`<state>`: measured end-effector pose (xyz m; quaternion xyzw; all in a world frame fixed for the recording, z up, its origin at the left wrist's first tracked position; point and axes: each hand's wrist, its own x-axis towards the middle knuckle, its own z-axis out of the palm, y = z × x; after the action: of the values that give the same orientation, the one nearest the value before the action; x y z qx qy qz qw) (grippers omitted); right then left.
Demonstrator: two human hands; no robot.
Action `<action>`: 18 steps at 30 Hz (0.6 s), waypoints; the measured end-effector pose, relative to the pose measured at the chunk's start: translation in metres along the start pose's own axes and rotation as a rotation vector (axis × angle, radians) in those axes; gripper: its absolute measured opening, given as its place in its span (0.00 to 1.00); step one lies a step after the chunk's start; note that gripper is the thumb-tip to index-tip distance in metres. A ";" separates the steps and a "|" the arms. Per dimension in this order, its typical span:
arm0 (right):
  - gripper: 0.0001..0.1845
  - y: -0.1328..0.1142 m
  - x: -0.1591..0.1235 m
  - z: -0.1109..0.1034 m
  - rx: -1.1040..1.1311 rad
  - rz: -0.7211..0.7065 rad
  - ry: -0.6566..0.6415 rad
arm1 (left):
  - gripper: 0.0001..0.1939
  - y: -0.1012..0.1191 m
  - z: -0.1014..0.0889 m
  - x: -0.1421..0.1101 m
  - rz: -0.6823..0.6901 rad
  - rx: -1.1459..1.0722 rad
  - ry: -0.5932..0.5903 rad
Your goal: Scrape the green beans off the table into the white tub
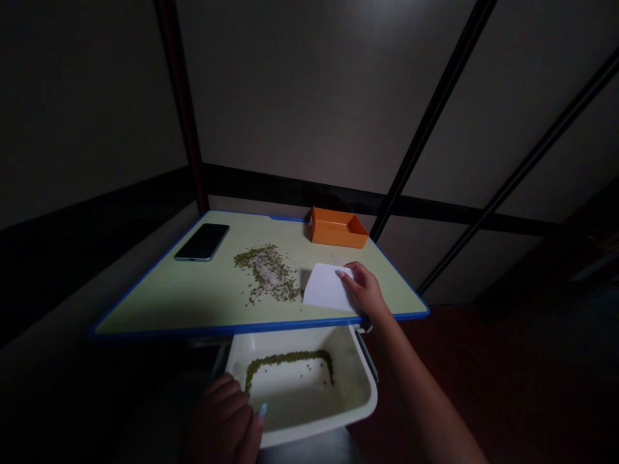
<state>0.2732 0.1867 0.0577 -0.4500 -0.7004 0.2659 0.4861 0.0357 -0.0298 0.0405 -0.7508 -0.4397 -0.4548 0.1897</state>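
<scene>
White paper, a flat, stiff-looking piece with straight edges [325,287], was clamped in the right hand [365,290], the thumb lying on its upper face and the other fingers mostly hidden. It was over the near right part of a pale yellow-green tabletop with a blue rim [159,303], its left edge beside a loose scatter of small green grains [249,259]. Whitish fine material [271,276] lay in the middle of that scatter, with single grains strewn around it.

Below the near edge of the tabletop, a white, round-cornered plastic tub [351,412] sat partly underneath it. More green grains inside the tub [290,356] formed a band along the far side of its floor, bending toward the person at both ends, with a few loose ones apart from the band. The left hand [229,412] was at the tub's near left side, fingers curled and a pale blue thumbnail showing against the rim; whether it gripped the rim could not be told in the dim light.

Toward the far left corner of the tabletop lay a dark-screened smartphone [203,242]. An orange open-topped rectangular box [338,237] stood at the far right, beyond the paper.
</scene>
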 end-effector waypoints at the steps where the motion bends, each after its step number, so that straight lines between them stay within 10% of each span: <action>1: 0.14 0.001 0.001 0.000 -0.009 0.001 -0.005 | 0.16 0.000 0.000 0.000 0.002 -0.002 -0.001; 18: 0.14 -0.010 0.000 0.011 0.051 0.002 -0.044 | 0.18 0.001 0.000 0.003 -0.026 0.001 -0.012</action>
<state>0.2593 0.1832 0.0620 -0.4321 -0.7034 0.2941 0.4818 0.0368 -0.0288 0.0435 -0.7475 -0.4509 -0.4527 0.1816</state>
